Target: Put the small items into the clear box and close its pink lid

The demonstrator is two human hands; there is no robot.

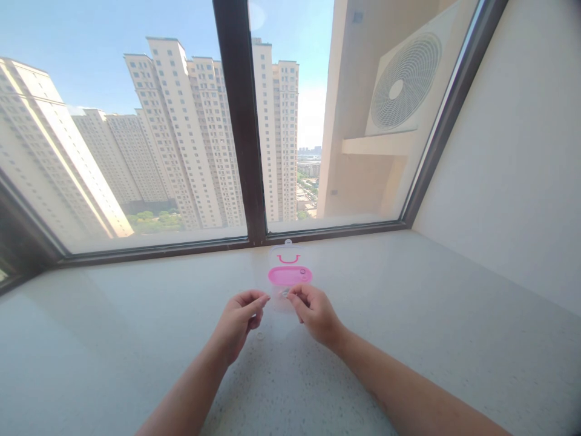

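White sill (113, 327). Left hand (240, 316): fingertips together, contents unclear. Pale ring (260, 337): loose just beside; a wrist sweep could lose it. Small blurred piece (284, 293): before pink case (287, 276), at pinched tips of right hand (315, 310); if held, slack grip might drop it.

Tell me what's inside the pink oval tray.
A small grey ring-shaped item lies in the pink tray, toward its right end, too small to identify. Anything beneath it is covered; the right hand may hide some near rim.
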